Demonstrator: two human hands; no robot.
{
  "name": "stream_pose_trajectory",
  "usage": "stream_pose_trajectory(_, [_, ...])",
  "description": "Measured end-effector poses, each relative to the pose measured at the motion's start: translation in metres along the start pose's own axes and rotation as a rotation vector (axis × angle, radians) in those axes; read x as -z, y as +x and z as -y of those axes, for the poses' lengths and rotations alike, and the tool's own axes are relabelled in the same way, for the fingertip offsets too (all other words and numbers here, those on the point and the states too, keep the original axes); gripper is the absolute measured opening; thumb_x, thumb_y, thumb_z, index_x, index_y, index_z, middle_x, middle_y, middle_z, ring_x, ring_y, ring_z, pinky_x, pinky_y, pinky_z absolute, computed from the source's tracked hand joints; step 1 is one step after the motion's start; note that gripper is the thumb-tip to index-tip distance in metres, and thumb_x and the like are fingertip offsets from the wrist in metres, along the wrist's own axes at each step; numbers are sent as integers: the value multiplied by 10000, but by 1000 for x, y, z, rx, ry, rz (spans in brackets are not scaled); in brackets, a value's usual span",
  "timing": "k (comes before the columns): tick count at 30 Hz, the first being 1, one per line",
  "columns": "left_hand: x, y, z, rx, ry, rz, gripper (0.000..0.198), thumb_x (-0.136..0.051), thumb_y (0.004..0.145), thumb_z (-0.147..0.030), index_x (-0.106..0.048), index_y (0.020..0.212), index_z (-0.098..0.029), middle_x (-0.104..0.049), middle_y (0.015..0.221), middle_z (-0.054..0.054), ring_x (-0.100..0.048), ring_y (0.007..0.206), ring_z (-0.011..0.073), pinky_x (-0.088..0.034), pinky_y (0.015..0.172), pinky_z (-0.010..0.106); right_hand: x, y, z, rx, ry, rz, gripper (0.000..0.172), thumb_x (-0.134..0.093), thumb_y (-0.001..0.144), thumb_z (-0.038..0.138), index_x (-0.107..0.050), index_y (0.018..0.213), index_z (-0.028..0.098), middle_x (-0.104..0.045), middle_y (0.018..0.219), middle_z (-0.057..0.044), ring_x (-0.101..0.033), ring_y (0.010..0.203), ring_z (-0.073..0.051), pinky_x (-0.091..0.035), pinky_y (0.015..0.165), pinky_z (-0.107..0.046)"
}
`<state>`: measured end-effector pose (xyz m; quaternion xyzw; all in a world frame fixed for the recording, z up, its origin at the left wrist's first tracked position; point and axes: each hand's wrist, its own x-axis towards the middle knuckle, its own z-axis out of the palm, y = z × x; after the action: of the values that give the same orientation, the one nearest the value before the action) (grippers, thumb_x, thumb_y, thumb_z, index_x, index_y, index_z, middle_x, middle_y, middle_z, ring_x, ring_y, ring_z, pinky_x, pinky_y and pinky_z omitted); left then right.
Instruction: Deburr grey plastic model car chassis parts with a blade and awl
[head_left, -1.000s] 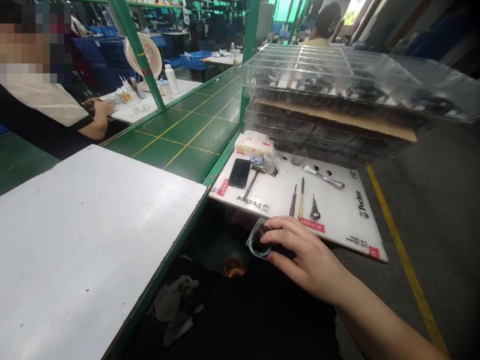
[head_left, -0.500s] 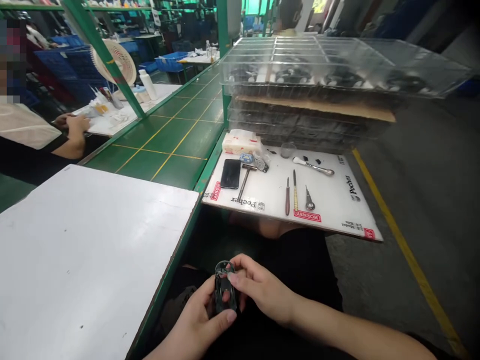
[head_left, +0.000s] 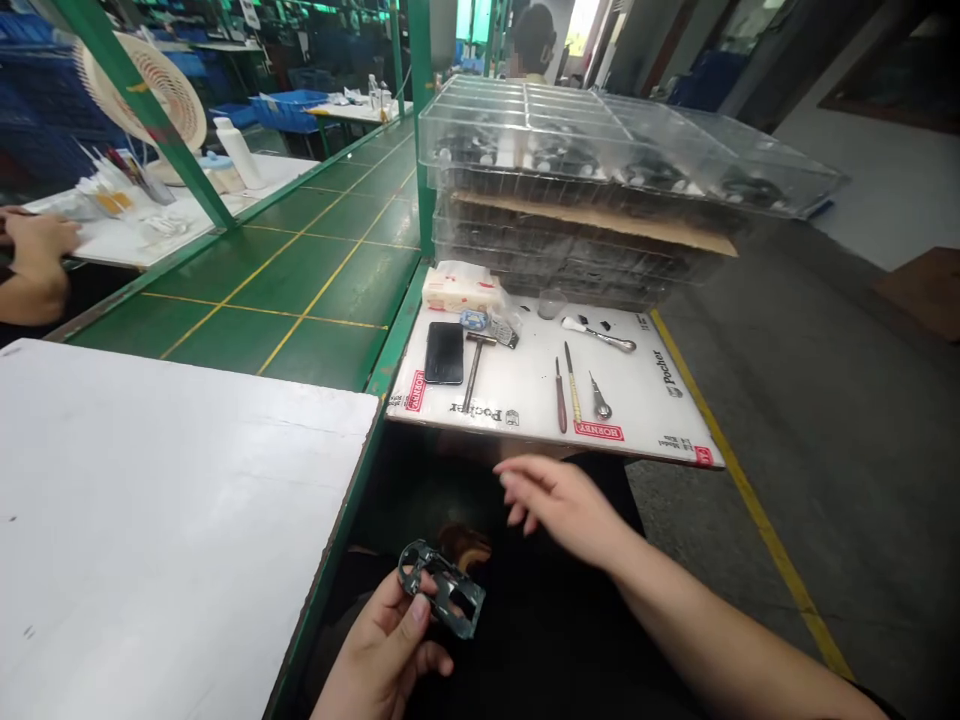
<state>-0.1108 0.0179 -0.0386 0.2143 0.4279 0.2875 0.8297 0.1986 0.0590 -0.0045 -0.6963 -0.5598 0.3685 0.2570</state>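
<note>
My left hand (head_left: 390, 640) grips a small dark grey-green frame part (head_left: 459, 607) with cut-out openings and a rounded end, thumb on top and fingers beneath. The part is tilted above my lap. Up and to its right, my right hand (head_left: 559, 500) hangs in the air with its fingers loosely apart and nothing visible in them. It is near the front edge of the white printed board (head_left: 517, 395). On that board lie a brown-handled pointed tool (head_left: 561, 400), a yellow-handled file (head_left: 574, 385), an awl (head_left: 601, 398) and a small T-shaped hammer (head_left: 475, 368).
A phone (head_left: 445, 352), a tissue pack (head_left: 463, 288) and a white-headed brush (head_left: 600, 334) are also on the board. Stacked clear trays (head_left: 525, 120) with dark parts stand behind it. A white table (head_left: 187, 500) is at left, beside a green bench (head_left: 315, 260). Another person's hand (head_left: 45, 240) shows far left.
My right hand has let go of the dark frame part and moved up and right. The part has turned in my left hand. The view has swung to the right.
</note>
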Motion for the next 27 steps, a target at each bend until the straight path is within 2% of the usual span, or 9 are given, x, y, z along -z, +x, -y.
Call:
stream_pose_trajectory(3, [-5,-6,-5,-78,31,23,384,-1004,966,-574,-897,1125,-242,-821,1165,101,-741,1033,257,-611,934,362,47,26,-11,-32,-281,-295,513,-550,1167,543,-846,1370,176,-856,1341,-213,-836,1199,-389,-674,1095,-596])
stream_pose_trajectory(5, [-9,-9,-7,-56,44,14,447,-1001,970,-580,-917,1259,-250,-837,1248,127,-748,1146,293,-593,1040,387,65,42,-18,-56,-426,-387,474,-530,1154,438,-833,1372,146,-796,1486,-274,-741,1395,-477,-562,1228,-687])
stream_pose_trajectory(7, [-12,-10,-9,-6,66,9,547,-997,967,-604,-913,1365,-239,-845,1286,159,-745,1185,313,-585,1042,395,70,56,-21,-81,-544,-406,451,-540,1137,382,-824,1372,121,-794,1457,-312,-718,1404,-522,-530,1224,-719])
stream_pose_trajectory(14, [-11,-1,-12,-21,113,14,610,-1006,945,-655,-920,1338,-197,-867,1099,158,-745,962,236,-577,877,328,71,87,-17,-205,-709,-403,564,-565,1143,341,-653,1629,68,-866,1267,-314,-805,1220,-490,-568,1111,-622])
stream_pose_trajectory(16, [-8,4,-13,-67,91,-20,574,-1039,926,-615,-916,1287,-186,-882,1088,158,-775,943,237,-600,867,330,76,81,-14,-239,-674,-420,581,-557,1145,327,-639,1670,92,-882,1259,-282,-827,1180,-475,-593,1071,-595])
stream_pose_trajectory(19, [-4,10,-17,-138,24,-73,472,-1083,894,-535,-897,1121,-165,-892,1298,193,-833,975,256,-642,863,343,76,51,-9,-169,-436,-480,557,-644,1122,388,-701,1649,213,-893,1276,-178,-839,1134,-423,-628,1049,-564])
stream_pose_trajectory(20, [-4,12,-18,-153,-2,-87,448,-1089,892,-510,-884,1084,-161,-881,1384,204,-847,984,257,-649,856,337,71,36,-8,-105,-309,-448,526,-669,1125,442,-742,1609,249,-893,1227,-150,-841,1063,-391,-645,1025,-553])
stream_pose_trajectory(23, [-5,14,-23,-158,-69,-115,394,-1045,956,-484,-861,1075,-156,-857,1488,212,-874,1023,250,-661,856,310,46,-8,-9,37,210,-31,583,-666,1157,695,-801,1527,264,-870,1110,-119,-838,916,-302,-710,871,-466])
stream_pose_trajectory(27, [-11,8,-28,-124,-135,-45,340,-953,1050,-476,-859,1146,-164,-852,1496,195,-887,1088,265,-700,940,348,5,-47,-9,-55,472,361,604,-670,1180,729,-846,1488,240,-819,987,-75,-739,767,-201,-665,720,-356])
